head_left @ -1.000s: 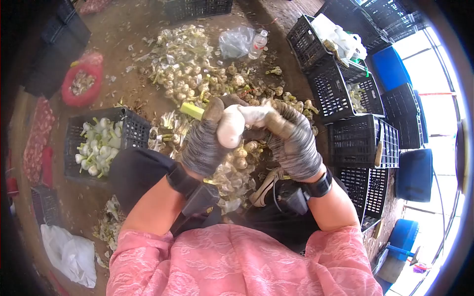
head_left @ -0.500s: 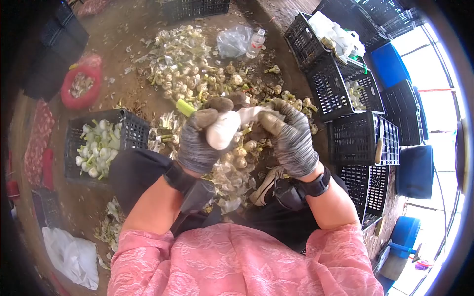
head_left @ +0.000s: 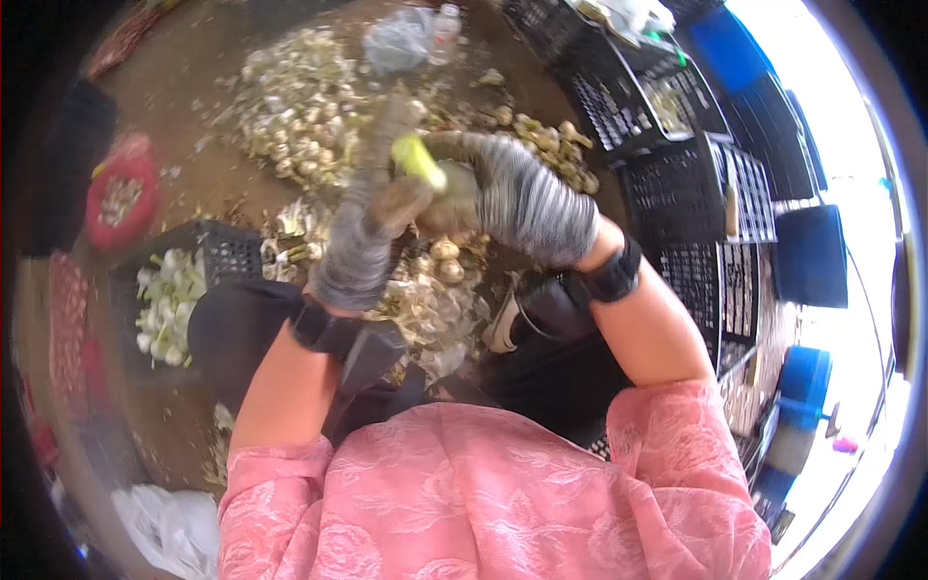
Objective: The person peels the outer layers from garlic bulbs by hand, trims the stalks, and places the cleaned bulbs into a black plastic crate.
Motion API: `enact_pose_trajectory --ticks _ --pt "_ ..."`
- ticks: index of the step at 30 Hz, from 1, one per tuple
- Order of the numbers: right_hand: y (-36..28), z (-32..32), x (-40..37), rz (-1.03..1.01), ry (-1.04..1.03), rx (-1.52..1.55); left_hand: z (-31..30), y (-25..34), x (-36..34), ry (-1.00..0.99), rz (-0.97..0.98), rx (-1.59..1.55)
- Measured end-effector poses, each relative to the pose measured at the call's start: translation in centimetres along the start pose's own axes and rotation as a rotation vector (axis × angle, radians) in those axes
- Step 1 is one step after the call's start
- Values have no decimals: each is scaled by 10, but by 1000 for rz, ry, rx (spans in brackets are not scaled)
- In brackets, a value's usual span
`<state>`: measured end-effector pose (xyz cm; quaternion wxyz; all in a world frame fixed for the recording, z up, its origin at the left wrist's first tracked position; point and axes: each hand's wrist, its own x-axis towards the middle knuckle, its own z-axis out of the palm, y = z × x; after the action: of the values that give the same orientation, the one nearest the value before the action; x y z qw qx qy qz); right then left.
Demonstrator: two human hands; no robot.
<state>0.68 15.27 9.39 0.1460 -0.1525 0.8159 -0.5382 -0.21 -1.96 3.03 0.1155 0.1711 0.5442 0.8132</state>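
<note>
A garlic stem (head_left: pixel 418 162), pale green and cut short, sticks up between my two gloved hands. Its bulb is hidden behind the fingers of my right hand (head_left: pixel 517 188), which is curled round it. Beside the stem, my left hand (head_left: pixel 367 213) has its thumb close to the garlic and its blurred fingers stretched upward, apart from the thumb. Both hands wear grey striped gloves with dirty fingertips. Under them lie loose garlic bulbs (head_left: pixel 447 261) and papery skins (head_left: pixel 435 309).
A large garlic heap (head_left: pixel 300 106) spreads ahead on the floor. At left stand a black crate (head_left: pixel 232 253) of peeled garlic and a red mesh bag (head_left: pixel 121 193). Black crates (head_left: pixel 672 193) line the right side. A plastic bottle (head_left: pixel 445 34) stands beside a clear bag (head_left: pixel 398 41).
The white bulb that showed in my left hand is now covered by my right hand. My right hand has moved left, and the left fingers have straightened upward. The whole view has shifted.
</note>
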Motion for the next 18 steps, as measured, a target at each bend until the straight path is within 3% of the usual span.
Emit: enact_pose_trajectory --ticks 1,3,5,6,7,9,11,13,15,16,17,18 --pt "5 -11 -2 35 63 230 -13 -33 11 -261 88 -590" --pt "5 -61 -18 -107 210 660 1 -8 -1 -82 -21 -232" --pt "40 -132 -45 -65 408 1061 -10 -8 0 -245 55 334" --pt "41 -149 -70 -95 628 1060 7 2 0 -93 -112 291" --pt "41 -163 -98 -125 851 1046 -1 -10 -5 -13 -254 6" --pt "83 -172 -171 -188 1102 1078 13 3 -3 -20 -400 -3" --pt "106 -140 -233 -128 1382 1049 -26 -28 -5 -237 -35 952" --pt "188 -97 -312 249 1459 555 -27 -34 -17 -84 -214 500" --pt "189 -42 -323 99 2013 1532 -35 -37 -13 -400 81 1090" --pt "193 -23 -332 92 2045 1537 -18 -36 -15 -133 -369 351" --pt "198 -4 -339 146 1961 1622 -32 -45 -16 -352 -94 846" --pt "207 13 -345 206 1868 1706 -19 -41 -11 -156 -380 520"
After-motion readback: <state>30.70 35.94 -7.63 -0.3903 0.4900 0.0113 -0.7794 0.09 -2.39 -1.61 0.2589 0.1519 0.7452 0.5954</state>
